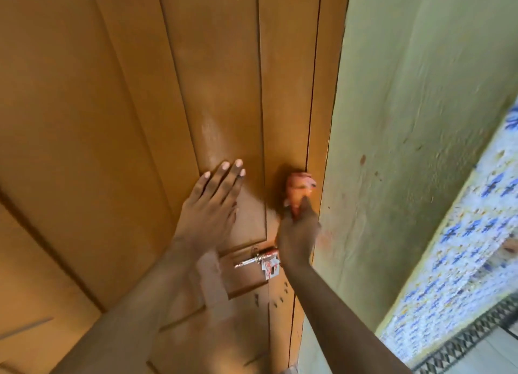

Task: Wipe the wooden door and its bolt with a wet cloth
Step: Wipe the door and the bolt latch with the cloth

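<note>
Cloth in right hand, apparently above bolt

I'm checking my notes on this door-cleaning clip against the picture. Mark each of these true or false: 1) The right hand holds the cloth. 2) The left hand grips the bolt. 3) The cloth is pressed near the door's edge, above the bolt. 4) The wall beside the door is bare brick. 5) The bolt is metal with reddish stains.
1) True: the right hand clutches the pinkish cloth.
2) False: the left hand lies flat, fingers spread, on the wooden door, above and left of the bolt.
3) True: the cloth sits by the door's right edge, higher than the bolt.
4) False: the wall is green plaster.
5) True: silvery metal, red smears.
</note>
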The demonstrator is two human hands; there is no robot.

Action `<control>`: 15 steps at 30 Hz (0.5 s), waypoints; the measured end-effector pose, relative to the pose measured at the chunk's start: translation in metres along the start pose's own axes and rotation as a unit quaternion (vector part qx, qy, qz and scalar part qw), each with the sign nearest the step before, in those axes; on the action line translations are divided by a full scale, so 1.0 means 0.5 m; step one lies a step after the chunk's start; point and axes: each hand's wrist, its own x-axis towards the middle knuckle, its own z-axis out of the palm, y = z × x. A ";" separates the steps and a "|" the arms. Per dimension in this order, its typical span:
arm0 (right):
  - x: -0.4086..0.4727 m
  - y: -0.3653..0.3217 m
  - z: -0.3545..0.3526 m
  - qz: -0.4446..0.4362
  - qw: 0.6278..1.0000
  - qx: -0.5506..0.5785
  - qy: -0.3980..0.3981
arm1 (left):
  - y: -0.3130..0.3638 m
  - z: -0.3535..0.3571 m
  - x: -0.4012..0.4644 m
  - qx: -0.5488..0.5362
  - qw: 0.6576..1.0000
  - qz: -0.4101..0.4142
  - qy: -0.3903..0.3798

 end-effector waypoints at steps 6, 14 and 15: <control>-0.010 0.089 0.007 -0.079 0.995 -0.030 -0.059 | -0.005 0.044 -0.001 0.045 0.997 0.013 0.062; 0.019 0.135 0.025 -0.216 0.966 -0.125 -0.070 | -0.001 0.073 0.004 0.130 0.983 0.015 0.128; 0.023 0.162 0.008 -0.257 0.952 -0.148 -0.081 | 0.000 0.076 0.005 0.135 0.982 0.014 0.133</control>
